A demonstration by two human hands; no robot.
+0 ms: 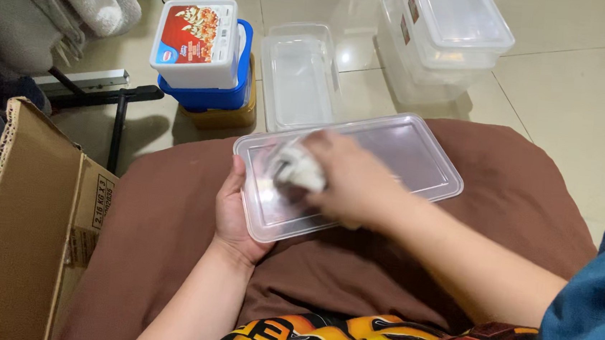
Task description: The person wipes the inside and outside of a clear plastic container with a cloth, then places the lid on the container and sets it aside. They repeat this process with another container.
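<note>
A clear plastic lid sits over a brown cushion on the lap — nothing in it, same as the open clear tub and the 2 stacked clear containers on the floor behind. Left hand pinches the lid's near-left edge, thumb on top, while the right hand is curled tight around a crumpled white cloth pressed onto the lid — bit blurry.
</note>
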